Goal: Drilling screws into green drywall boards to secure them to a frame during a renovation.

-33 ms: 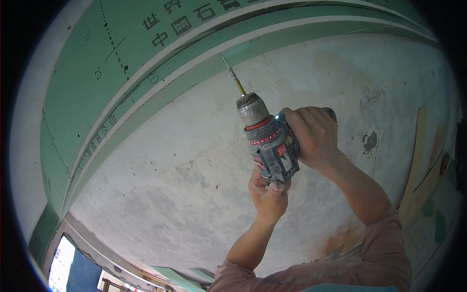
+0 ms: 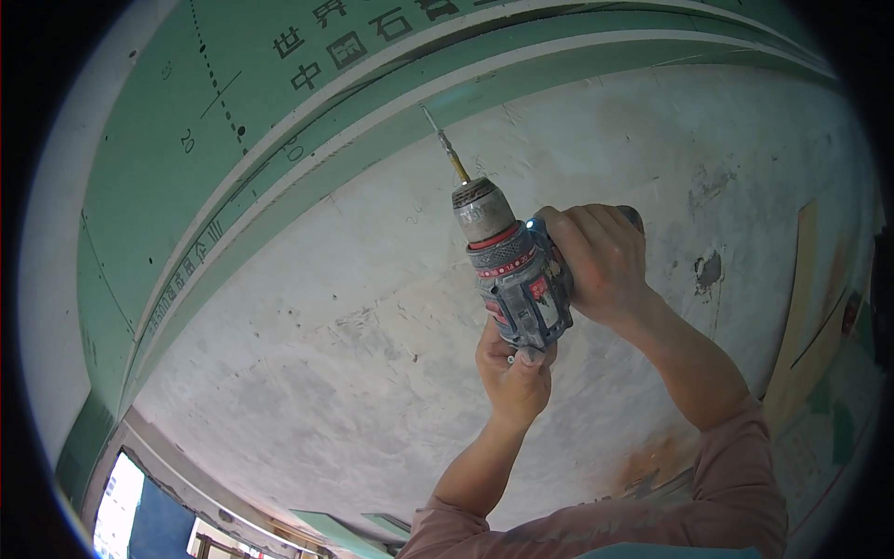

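A dusty grey cordless drill [image 2: 526,289] with red rings points up and to the left. My right hand [image 2: 603,265] is wrapped round its handle, and a small light glows beside the fingers. Against the drill's rear end, my left hand [image 2: 515,377] is closed with the thumb pressed on it. A small pale round piece, perhaps a screw head, shows by that thumb. From the chuck [image 2: 482,210] runs a long bit [image 2: 451,154], golden at its base and silvery above. Its thin tip meets the green board strip [image 2: 391,130]; whether it has gone in, I cannot tell.
Large green plasterboard [image 2: 168,196] with dark print and stepped pale edges curves across the top. Behind the drill spreads a rough grey wall [image 2: 354,373] with a dark hole [image 2: 709,269]. Wooden boards [image 2: 796,307] lean at the right. A bright window opening [image 2: 119,498] lies lower left.
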{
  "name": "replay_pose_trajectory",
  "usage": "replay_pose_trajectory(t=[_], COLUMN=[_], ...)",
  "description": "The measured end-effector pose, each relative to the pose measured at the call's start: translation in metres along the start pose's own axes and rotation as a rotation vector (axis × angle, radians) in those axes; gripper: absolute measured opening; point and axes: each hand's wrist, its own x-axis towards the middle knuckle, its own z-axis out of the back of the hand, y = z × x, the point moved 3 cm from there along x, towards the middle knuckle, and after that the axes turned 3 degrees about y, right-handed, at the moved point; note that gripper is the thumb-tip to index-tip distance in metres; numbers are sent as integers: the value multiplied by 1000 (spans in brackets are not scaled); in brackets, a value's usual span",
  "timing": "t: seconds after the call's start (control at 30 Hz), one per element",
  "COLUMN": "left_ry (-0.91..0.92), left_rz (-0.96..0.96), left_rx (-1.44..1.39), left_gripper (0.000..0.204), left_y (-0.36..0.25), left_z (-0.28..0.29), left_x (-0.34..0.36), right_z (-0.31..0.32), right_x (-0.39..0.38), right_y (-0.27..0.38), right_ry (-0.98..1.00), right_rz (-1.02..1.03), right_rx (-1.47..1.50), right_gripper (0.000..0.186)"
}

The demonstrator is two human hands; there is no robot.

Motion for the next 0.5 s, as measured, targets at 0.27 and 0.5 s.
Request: replay_pose_trajectory(t=[0.27,0.5], left_ry=[16,-10], left_rz=[-12,-84], left_rx=[56,42], left_gripper=[73,75], left_y=[1,9], left_z=[3,2], left_x=[1,10], right_z=[0,-6], right_x=[-1,2], right_y=[-1,-4], right_ry=[-8,-13], right_rz=[-5,0], right_rx=[10,-18], right_gripper=[34,29])
